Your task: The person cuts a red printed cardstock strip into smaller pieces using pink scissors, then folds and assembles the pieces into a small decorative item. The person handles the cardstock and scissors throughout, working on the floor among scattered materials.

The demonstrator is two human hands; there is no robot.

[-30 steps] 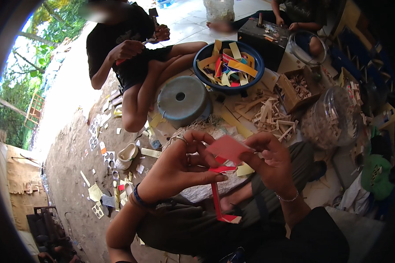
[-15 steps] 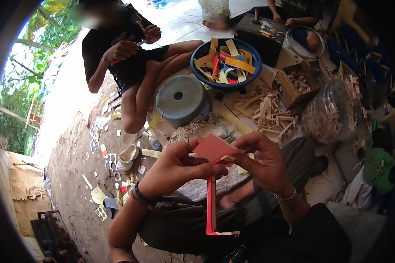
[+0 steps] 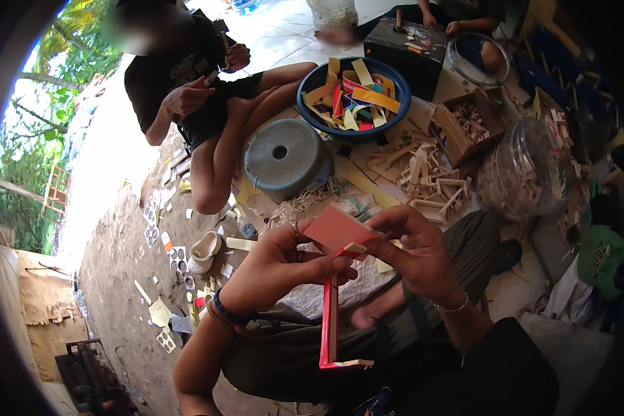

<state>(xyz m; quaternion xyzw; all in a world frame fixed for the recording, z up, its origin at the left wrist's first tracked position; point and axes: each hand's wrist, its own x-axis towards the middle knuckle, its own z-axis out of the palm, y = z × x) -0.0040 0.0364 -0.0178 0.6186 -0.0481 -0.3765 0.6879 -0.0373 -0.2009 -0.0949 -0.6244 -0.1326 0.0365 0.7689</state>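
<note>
I have the left hand [image 3: 277, 267] pinched narrow on one slim C-shaped frame [image 3: 330, 322], red-covered with a bare wood inner face; its long side hangs below the thumb, lower arm pointing right. I see one flat pinkish-red rectangular card [image 3: 336, 227] above the frame's upper end, between the hands. The right hand [image 3: 412, 253] has its grip narrow too, fingertips on the card's right edge; whether its thumb also presses the frame, I cannot tell.

Ahead of the hands I count one round blue plastic basin [image 3: 360, 137], heaped with yellow, red and white card strips, too overlapped for me to count. Right of it stands one open brown cardboard box [image 3: 449, 141] holding many small pale wood pieces. Just beside that I get one large clear plastic tub [image 3: 509, 184] with wood pieces showing through its wall. One clear round vessel [image 3: 480, 90] sits farther back, contents unclear to me.

Left of the box lies a loose pile of pale wooden frames [image 3: 423, 177], uncountable from here. Nearer left are one round grey plastic stool [image 3: 298, 166] and one pale clog [image 3: 202, 260] on the dirt floor [image 3: 118, 291].
</note>
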